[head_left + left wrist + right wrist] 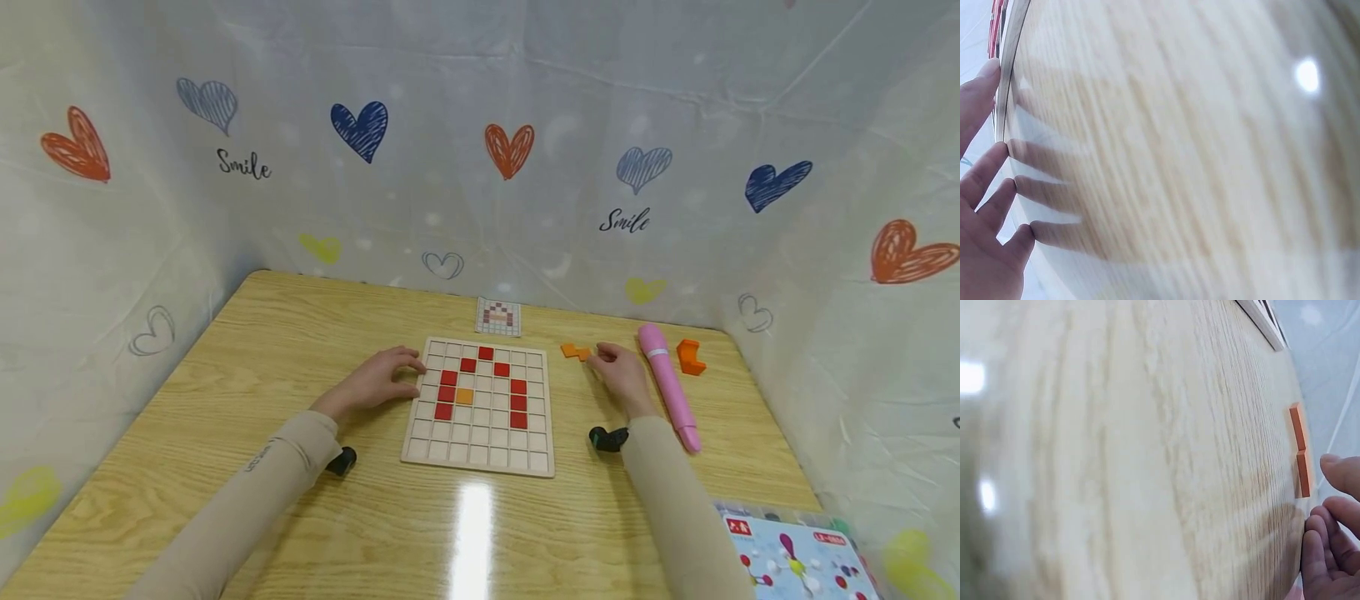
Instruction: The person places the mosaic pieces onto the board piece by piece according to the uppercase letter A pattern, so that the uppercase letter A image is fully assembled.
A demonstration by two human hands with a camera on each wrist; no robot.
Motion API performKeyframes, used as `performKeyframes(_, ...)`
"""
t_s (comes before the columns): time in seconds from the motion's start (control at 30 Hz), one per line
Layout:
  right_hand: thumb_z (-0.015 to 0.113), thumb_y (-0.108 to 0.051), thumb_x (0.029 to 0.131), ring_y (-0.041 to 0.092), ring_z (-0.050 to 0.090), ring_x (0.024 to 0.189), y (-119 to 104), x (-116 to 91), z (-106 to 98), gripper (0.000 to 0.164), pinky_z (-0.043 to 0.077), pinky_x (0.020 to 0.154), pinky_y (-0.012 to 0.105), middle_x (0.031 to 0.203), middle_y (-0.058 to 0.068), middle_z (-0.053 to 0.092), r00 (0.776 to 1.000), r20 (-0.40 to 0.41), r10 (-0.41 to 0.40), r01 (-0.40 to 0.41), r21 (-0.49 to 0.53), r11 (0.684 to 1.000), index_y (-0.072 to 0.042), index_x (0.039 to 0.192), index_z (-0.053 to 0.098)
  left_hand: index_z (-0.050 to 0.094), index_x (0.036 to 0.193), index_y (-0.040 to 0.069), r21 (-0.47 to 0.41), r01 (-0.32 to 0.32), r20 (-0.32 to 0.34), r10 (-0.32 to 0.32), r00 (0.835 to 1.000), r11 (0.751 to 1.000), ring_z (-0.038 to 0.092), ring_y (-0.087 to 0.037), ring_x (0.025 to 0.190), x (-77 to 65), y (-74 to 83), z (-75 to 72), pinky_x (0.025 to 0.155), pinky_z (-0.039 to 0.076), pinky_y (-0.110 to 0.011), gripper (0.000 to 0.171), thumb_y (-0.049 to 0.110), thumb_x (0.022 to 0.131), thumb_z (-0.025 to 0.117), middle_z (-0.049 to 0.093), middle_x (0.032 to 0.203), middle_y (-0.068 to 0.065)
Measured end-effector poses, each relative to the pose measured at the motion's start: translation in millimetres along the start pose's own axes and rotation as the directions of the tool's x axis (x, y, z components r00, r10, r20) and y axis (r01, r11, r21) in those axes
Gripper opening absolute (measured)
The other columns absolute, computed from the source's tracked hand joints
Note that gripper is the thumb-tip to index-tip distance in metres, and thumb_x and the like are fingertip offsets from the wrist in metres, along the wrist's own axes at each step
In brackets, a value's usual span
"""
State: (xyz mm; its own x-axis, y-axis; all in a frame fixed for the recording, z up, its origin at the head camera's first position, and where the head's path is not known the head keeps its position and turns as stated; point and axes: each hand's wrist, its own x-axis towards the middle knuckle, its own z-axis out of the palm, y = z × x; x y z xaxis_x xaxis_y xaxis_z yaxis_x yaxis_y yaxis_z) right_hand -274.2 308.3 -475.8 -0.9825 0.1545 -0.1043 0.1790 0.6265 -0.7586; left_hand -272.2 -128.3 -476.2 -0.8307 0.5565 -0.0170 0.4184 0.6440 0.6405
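Note:
A wooden grid board lies flat, with several red square tiles in an arch and one orange tile inside it. My left hand rests at the board's left edge, fingers spread; in the left wrist view its fingertips touch the table and the thumb meets the board's side. Right of the board, my right hand is beside a few loose orange tiles. In the right wrist view the thumb stands apart from the bent fingers, and two orange tiles lie just ahead of them.
A small pattern card lies behind the board. Right of the right hand are a pink microphone-shaped object and an orange angular piece. A picture box sits at the front right. A heart-printed curtain surrounds the table.

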Motion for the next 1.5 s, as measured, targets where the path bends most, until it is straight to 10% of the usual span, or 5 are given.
performKeyframes(0.87,0.067,-0.015,0.091,0.036,0.060,0.103,2,9,7,0.037,0.050,0.090,0.046,0.115,0.026,0.064,0.964,0.007,-0.264,0.261,-0.194,0.946,0.009,0.120,0.064,0.065,0.122,0.006,-0.004,-0.015,-0.003,0.015,1.000,1.000,0.030,-0.043,0.140,1.3,-2.2,-0.3,0.115,0.023,-0.056,0.035,0.019,0.090,0.072,0.042,0.147,-0.023)
performKeyframes(1.5,0.067,-0.013,0.092,0.035,0.062,0.098,2,-4,3,0.033,0.051,0.085,0.047,0.110,0.024,0.066,0.956,0.056,-0.289,0.294,-0.195,0.936,0.008,0.117,0.065,0.065,0.122,0.006,-0.004,0.001,0.005,-0.001,1.000,1.000,0.029,-0.041,0.141,2.6,-1.9,-0.4,0.116,0.022,-0.055,0.036,0.020,0.090,0.072,0.042,0.147,-0.021)
